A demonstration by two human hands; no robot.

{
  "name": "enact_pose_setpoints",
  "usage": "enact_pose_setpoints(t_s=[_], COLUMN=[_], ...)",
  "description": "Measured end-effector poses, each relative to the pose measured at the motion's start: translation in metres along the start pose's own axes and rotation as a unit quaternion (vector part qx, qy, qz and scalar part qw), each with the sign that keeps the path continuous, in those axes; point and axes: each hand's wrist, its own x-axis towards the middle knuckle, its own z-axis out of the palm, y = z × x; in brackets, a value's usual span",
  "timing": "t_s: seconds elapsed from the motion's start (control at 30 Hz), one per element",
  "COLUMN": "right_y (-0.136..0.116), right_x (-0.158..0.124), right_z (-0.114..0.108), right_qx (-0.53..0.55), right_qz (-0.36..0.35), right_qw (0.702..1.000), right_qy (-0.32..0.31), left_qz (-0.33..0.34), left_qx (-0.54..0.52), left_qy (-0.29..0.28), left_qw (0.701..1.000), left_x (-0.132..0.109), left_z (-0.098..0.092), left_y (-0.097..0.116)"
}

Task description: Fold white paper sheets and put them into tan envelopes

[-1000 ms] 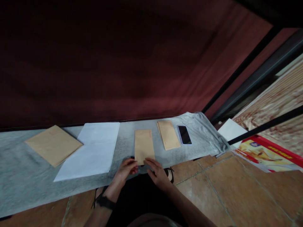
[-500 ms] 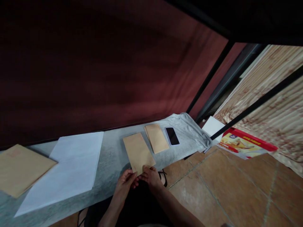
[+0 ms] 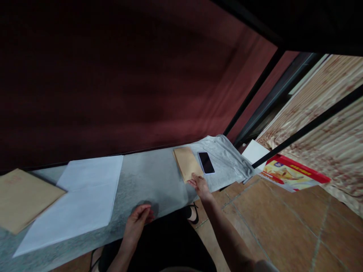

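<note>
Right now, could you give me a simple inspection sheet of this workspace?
Surface: grey cloth, rumpled at the right end.
Job's things: small brown envelopes stacked toward the right; at left, a larger brown envelope, possibly several, overlapping white paper.
Clutter: phone just right of the small stack.
Right hand: fingers at the stack's near edge; grip unclear.
Left hand: half curled, nothing visible in it.
Cables: nothing seen.
Surroundings: dark red backdrop, black bars, tiled floor, red-and-yellow packaging.
</note>
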Motion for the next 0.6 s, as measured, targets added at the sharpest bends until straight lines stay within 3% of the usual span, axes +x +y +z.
enact_pose_setpoints(t_s=[0.17, 0.5, 0.6], right_y=[0.01, 0.003, 0.003], right_x=[-0.002, -0.004, -0.006], right_z=[-0.001, -0.015, -0.017], right_qx=[0.005, -0.002, -0.006], right_qz=[0.05, 0.105, 0.114], right_qw=[0.999, 0.994, 0.993], right_qy=[0.0, -0.017, -0.013], left_qz=[0.002, -0.019, 0.017], left_qx=[-0.026, -0.051, -0.014], left_qy=[0.001, -0.005, 0.023], left_qw=[1.0, 0.998, 0.999], left_x=[-0.001, -0.005, -0.006], left_z=[0.0, 0.0, -0.007], left_y=[0.0, -0.002, -0.008])
